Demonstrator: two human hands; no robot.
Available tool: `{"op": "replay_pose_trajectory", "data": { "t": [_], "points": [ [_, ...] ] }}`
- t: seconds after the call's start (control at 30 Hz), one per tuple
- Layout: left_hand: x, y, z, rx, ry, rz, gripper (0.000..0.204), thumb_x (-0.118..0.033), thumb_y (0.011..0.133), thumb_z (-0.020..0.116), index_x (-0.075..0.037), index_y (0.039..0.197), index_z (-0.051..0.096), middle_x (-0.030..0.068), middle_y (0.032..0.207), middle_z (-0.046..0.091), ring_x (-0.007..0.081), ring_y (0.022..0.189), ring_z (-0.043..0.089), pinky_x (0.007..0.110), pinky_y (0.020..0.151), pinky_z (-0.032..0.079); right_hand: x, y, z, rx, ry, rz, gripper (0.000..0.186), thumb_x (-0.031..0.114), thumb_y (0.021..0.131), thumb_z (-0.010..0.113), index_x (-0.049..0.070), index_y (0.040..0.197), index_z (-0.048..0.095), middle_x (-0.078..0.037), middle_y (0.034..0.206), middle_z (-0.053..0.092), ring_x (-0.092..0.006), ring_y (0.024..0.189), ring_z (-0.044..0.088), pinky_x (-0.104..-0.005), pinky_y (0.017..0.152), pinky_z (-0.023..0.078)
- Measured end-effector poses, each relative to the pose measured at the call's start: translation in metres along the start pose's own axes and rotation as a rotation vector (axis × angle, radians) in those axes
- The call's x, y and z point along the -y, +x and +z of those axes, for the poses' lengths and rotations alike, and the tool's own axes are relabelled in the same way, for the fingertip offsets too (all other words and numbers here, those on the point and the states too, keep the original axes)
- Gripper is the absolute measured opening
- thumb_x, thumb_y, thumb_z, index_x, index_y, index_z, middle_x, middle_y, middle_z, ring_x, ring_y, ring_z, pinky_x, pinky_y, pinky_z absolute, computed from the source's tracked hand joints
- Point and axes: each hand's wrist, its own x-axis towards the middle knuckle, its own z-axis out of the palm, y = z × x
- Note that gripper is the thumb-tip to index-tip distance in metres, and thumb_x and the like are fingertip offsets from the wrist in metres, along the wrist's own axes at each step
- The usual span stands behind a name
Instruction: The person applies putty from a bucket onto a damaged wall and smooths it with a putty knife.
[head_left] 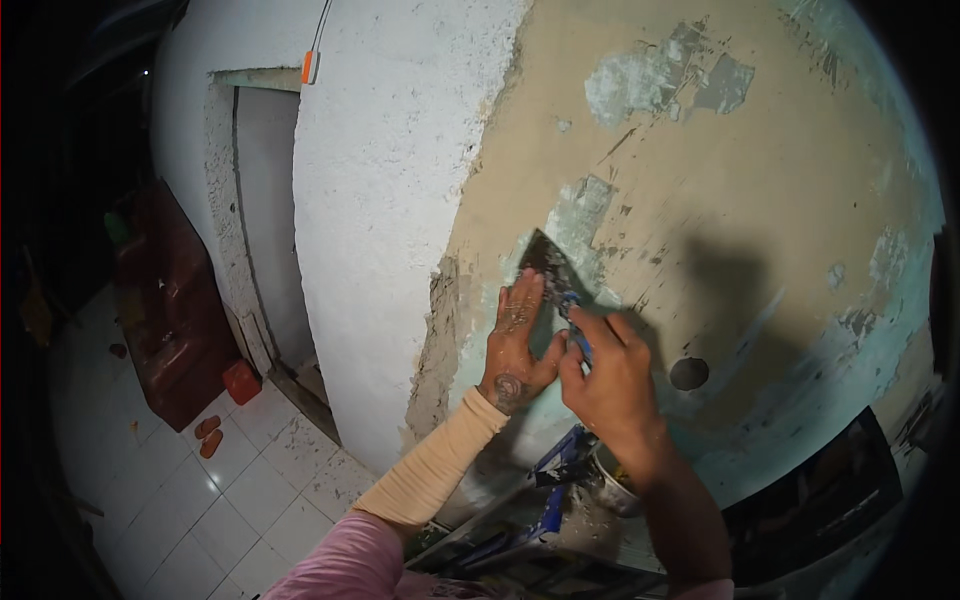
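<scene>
My right hand [612,375] grips the blue handle of a scraper [552,264]. Its dark, wide blade lies against the wall [640,230], one corner pointing up. The fingers of my left hand [520,340] are stretched out, with their tips pressing on the blade's left side; its thumb reaches toward the handle. A tan sleeve covers that forearm. Around the blade the beige wall coating is broken, and pale green patches [580,215] show through. Part of the handle is hidden inside my right hand.
Below my hands stands a metal pot [612,482] beside a blue frame [553,512]. A dark panel [815,510] leans at lower right. On the left are a doorway [268,220], a dark red seat [178,310], a red box [241,381] and orange slippers [210,442] on white tiles.
</scene>
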Motion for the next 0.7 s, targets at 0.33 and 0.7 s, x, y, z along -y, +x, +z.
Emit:
{"op": "replay_pose_trajectory", "data": {
  "t": [0.33, 0.7],
  "points": [
    [0.007, 0.014, -0.029, 0.046, -0.001, 0.071, 0.061, -0.005, 0.082, 0.064, -0.001, 0.140, 0.046, 0.0248, 0.139, 0.049, 0.0399, 0.130, 0.047, 0.049, 0.116, 0.026, 0.009, 0.001, 0.009, -0.039, 0.029, 0.022, 0.041, 0.005, 0.078, 0.063, -0.001, 0.118, 0.059, -0.024, 0.092, 0.058, -0.0424, 0.071, 0.065, -0.0469, 0.061, 0.055],
    [-0.041, -0.006, -0.047, -0.027, -1.073, -0.838, 0.059, -0.010, 0.096, 0.059, 0.003, 0.147, 0.032, 0.0071, 0.103, 0.065, 0.0120, 0.094, 0.060, 0.024, 0.085, 0.049, 0.029, -0.037, 0.028, 0.043, 0.140, 0.002, 0.052, 0.007, 0.085, 0.061, -0.003, 0.133, 0.044, -0.029, 0.114, 0.050, -0.0432, 0.097, 0.060, -0.0435, 0.082, 0.051]
  ]
}}
